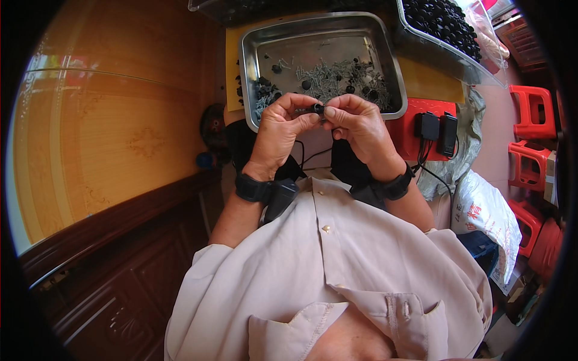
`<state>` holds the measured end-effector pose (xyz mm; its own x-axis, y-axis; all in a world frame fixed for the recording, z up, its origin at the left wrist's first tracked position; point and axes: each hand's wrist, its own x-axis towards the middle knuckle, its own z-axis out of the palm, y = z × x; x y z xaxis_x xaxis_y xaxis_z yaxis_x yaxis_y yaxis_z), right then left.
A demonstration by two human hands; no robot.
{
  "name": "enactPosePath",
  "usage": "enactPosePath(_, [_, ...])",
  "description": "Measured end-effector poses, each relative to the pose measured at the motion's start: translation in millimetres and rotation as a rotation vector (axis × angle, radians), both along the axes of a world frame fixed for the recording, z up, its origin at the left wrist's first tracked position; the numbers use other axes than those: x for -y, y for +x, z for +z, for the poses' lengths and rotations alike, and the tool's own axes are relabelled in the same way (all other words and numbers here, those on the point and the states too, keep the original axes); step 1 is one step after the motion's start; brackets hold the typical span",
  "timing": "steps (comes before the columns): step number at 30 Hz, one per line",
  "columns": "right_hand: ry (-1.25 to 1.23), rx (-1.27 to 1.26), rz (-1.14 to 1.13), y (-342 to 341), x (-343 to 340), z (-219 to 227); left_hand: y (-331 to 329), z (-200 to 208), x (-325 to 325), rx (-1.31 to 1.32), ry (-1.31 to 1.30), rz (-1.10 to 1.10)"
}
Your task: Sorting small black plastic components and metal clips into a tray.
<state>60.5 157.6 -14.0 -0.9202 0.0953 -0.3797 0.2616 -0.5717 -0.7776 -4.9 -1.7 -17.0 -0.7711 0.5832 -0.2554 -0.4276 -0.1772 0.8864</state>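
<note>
Over the near edge of a metal tray (395,72), my two hands meet at a small black round part (317,108). My left hand (278,129) pinches it between thumb and fingers from the left. My right hand (363,126) is closed on its right side, with thumb and forefinger pressed together at the part. Its exact kind is too small to make out, and my fingertips cover some of it. Inside the tray lie many loose grey screws (325,78) and scattered black round pieces (276,69), some heaped at the left end.
A clear bin of black round pieces (442,24) stands at the far right. Beside the tray's right end, black adapters (427,127) with cables sit on a red surface (409,114). Red stools (533,112) and a white sack (487,210) are farther right; a wooden panel (120,132) is left.
</note>
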Motion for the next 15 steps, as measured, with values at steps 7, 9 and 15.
enactPosePath(7, [-0.1,0.011,0.011,1.0,0.6,1.8,5.3,11.7,-5.8,-0.169,-0.094,0.051])
enactPosePath(9, [-0.124,0.009,0.019,0.5,-1.6,2.6,5.9,14.8,-7.8,-0.182,-0.082,0.055])
enactPosePath(15, [-0.189,-0.014,0.059,1.7,-5.8,2.6,7.8,17.2,-10.4,-0.303,-0.16,0.048])
